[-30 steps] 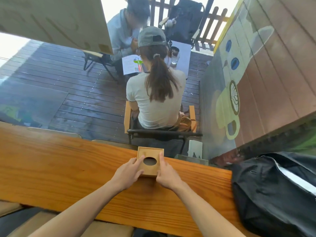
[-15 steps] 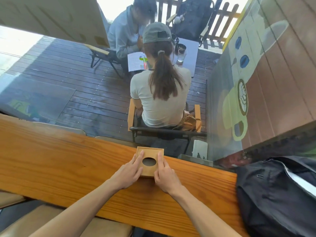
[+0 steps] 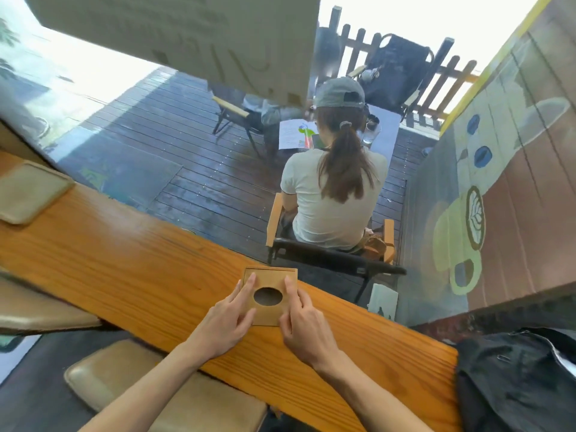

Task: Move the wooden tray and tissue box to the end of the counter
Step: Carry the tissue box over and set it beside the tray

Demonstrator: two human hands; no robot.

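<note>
A square wooden tissue box with an oval hole in its top stands on the long wooden counter, near the far edge by the window. My left hand grips its left side, fingers lying over the top. My right hand grips its right side in the same way. A flat wooden tray lies on the counter at the far left, well apart from both hands.
A black backpack sits at the counter's right end. A cushioned stool stands under the near edge. Beyond the glass, a person in a cap sits on a deck chair with their back to me.
My view has swung left and down, bringing the wooden tray into sight. Both hands stay on the tissue box, which sits a little farther left of the backpack than before.
</note>
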